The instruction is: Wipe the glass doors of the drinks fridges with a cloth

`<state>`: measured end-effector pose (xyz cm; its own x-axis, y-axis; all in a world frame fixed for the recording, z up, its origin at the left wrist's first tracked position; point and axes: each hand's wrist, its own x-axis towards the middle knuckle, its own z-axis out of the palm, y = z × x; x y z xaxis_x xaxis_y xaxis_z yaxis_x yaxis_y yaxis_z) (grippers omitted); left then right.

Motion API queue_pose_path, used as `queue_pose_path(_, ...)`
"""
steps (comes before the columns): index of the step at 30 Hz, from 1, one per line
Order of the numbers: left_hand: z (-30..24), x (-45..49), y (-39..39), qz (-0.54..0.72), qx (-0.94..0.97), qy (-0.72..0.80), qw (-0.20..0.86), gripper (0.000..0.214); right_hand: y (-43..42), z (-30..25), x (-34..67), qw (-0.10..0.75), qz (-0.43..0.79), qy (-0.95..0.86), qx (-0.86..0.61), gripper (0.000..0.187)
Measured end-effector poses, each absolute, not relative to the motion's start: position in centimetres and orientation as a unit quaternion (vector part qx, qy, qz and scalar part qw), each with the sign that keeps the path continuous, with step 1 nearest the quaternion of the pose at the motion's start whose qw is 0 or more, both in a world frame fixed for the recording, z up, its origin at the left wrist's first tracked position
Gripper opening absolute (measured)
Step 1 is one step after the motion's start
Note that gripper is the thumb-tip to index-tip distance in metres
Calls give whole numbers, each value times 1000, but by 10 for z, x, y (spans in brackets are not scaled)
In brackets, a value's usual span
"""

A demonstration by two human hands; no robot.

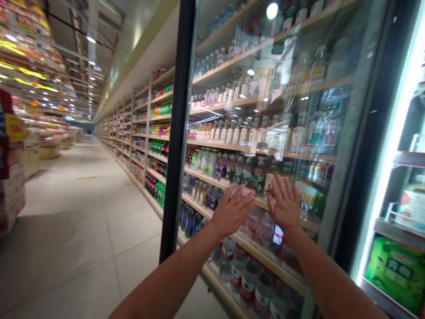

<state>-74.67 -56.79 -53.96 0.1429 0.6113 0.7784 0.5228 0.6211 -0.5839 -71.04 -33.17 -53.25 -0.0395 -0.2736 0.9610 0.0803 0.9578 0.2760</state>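
A glass cooler door (352, 110) with a black frame stands swung out in front of me. Both hands are raised at the glass with fingers stretched out; nothing is held in either. My left hand (232, 210) lies flat toward the middle of the pane. To its right, my right hand (284, 204) is upright with fingers apart. Whether the palms touch the glass, I cannot tell. Through the pane show shelves of bottled drinks (235, 133), partly covered by reflections and by my hands.
On the right is the lit cooler interior, with a green package (395, 270) on a low shelf. Drink shelves (156, 146) run far down the left aisle beside the tiled floor (83, 248). A red display (11, 177) stands at the far left.
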Motion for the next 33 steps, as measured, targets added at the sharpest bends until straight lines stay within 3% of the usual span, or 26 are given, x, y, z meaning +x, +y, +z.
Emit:
queue_pose_path(3, -530, -751, -568, 48, -442, -634, 633, 55, -332, -532, -710, 694, -129, -705, 68, 67)
queue_pose_path(8, -514, -746, -557, -89, -267, -717, 638, 72, -332, -533, -710, 692, -127, -708, 66, 67)
queue_pose_path(15, -526, -743, -553, 85, -451, -669, 585, 65, -333, -533, -710, 694, -124, -706, 68, 65)
queue_pose_path(21, -492, -742, -555, -49, -300, -731, 611, 73, -332, -533, -710, 692, -124, -707, 69, 67)
queue_pose_path(27, -528, -745, -554, 92, -464, -654, 590, 67, -332, -534, -710, 691, -122, -710, 69, 68)
queue_pose_path(33, -503, -744, -553, -13, -343, -719, 605, 71, -332, -533, -710, 695, -126, -705, 72, 67)
